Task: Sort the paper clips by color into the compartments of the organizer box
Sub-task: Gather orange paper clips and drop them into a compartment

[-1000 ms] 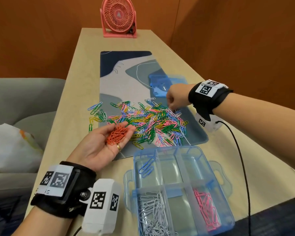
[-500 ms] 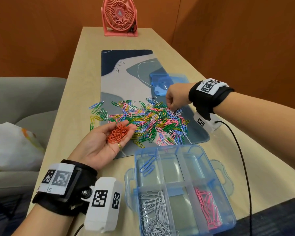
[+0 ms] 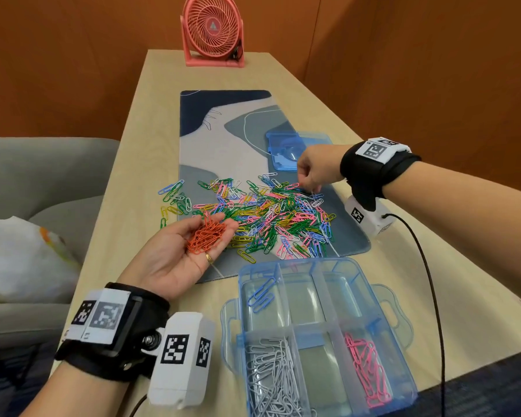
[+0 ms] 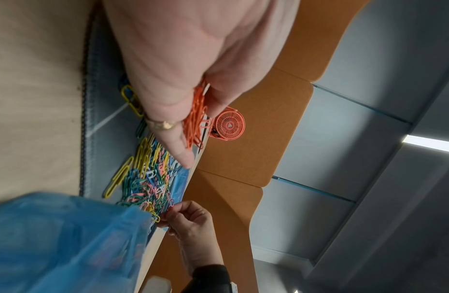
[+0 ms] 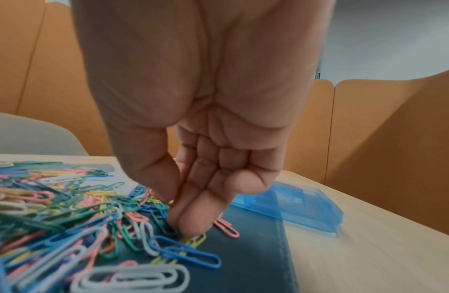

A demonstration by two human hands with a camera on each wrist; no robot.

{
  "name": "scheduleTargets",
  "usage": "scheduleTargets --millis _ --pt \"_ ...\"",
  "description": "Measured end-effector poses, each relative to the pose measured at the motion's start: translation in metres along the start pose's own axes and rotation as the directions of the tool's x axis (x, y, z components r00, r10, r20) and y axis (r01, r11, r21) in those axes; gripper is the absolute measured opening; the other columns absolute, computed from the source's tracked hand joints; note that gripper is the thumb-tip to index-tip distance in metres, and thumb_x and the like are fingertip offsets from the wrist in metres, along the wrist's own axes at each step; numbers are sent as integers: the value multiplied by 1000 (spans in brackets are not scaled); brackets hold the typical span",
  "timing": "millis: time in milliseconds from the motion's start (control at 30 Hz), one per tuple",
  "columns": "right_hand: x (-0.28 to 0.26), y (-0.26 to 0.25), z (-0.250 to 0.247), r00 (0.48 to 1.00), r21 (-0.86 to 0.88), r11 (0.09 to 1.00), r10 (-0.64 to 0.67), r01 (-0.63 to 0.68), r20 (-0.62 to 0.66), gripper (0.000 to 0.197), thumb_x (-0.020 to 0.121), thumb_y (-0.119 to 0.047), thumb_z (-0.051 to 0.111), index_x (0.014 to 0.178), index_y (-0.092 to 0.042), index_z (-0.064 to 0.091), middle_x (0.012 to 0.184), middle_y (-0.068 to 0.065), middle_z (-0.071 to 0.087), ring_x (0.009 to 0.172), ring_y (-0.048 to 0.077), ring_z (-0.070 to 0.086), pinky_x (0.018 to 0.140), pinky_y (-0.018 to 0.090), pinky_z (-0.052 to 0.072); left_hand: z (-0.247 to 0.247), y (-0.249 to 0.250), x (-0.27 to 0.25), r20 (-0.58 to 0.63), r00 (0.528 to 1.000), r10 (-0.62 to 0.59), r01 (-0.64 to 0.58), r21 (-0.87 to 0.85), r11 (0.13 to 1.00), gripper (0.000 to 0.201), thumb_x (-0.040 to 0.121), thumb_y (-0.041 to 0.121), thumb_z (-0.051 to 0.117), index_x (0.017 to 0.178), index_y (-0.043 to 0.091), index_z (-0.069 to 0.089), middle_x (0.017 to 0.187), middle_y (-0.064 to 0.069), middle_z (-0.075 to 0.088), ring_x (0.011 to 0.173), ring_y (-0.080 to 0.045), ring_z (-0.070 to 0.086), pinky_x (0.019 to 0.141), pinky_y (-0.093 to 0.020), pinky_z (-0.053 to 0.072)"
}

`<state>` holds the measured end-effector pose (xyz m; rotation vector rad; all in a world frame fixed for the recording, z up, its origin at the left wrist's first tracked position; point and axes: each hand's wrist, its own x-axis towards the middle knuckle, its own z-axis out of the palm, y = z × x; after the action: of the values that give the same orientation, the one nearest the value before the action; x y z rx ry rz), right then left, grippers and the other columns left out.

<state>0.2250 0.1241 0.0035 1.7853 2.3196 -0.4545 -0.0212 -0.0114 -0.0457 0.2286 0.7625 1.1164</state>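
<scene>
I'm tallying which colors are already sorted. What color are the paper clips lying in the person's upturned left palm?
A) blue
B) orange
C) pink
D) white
B: the head view shows a bunch of orange paper clips resting in the upturned left hand, while the white clips, pink clips and blue clips already lie in separate compartments of the organizer box.

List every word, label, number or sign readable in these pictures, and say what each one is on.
No readable words or numbers anywhere.
Wrist bands: black-and-white square code markers, patterns only, no text.
Wrist camera boxes: the same kind of markers, no text.
Pink fan: a small triangle emblem at the hub, no legible lettering.
Organizer box: no label visible.
</scene>
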Motion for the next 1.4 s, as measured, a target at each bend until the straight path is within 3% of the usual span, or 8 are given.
scheduleTargets --millis 233,467,633,767,900,1000,1167,1400 --pt "-14 -20 -17 987 95 989 -104 116 -123 6 85 -15 66 80 -11 68 67 -8 68 56 1 57 56 17 41 1 0 0 -2 1000 4 -4 24 1000 30 98 8 37 94 -12 58 79 -25 68 74 -34 71 74 -40 57" --pt "-43 -93 -19 904 170 894 -426 415 36 14 85 -7 65 93 -16 71 65 -11 69 68 3 68 67 15 50 5 -5 -1 11 999 -46 46 -15 999 34 97 8 40 86 -16 61 90 -27 66 78 -39 69 72 -48 55" --pt "-46 -128 -4 830 89 835 -550 543 96 10 82 -6 68 89 -14 70 67 -10 66 55 -4 59 57 5 41 5 -7 -3 55 994 -93 96 -69 993 27 96 8 38 89 -11 56 94 -29 66 90 -41 65 75 -55 51" --pt "-43 -129 -3 835 57 837 -547 544 56 13 85 -8 64 93 -15 72 68 -11 65 59 -2 61 56 2 40 3 -6 0 58 993 -102 108 -102 989 31 98 10 37 97 -15 55 90 -28 67 75 -41 68 73 -56 50" --pt "-35 -109 -10 890 -16 890 -456 456 20 17 85 -5 61 94 -14 72 71 -8 66 62 2 61 54 3 40 2 -4 1 26 995 -97 100 -112 989 32 98 9 37 97 -16 57 89 -33 64 70 -41 69 66 -50 55" --pt "-29 -87 -5 929 -132 920 -365 369 55 16 84 -11 66 96 -20 72 74 -12 64 63 -3 54 56 8 37 1 0 1 5 999 -44 45 -118 992 28 97 6 38 94 -15 57 87 -31 64 69 -38 69 65 -45 57" --pt "-27 -71 16 929 -88 934 -329 347 169 17 80 -23 75 94 -22 67 66 -11 57 59 0 51 55 15 37 -2 5 3 -50 998 36 -41 -105 994 26 99 4 37 92 -12 57 82 -30 66 66 -34 70 63 -39 58" --pt "-13 -48 10 969 -140 960 -247 244 0 13 86 -15 65 97 -20 70 84 -6 64 79 10 55 59 14 37 -6 5 6 -81 996 41 -49 -104 993 26 99 4 38 91 -11 58 83 -29 66 67 -35 70 61 -36 59"
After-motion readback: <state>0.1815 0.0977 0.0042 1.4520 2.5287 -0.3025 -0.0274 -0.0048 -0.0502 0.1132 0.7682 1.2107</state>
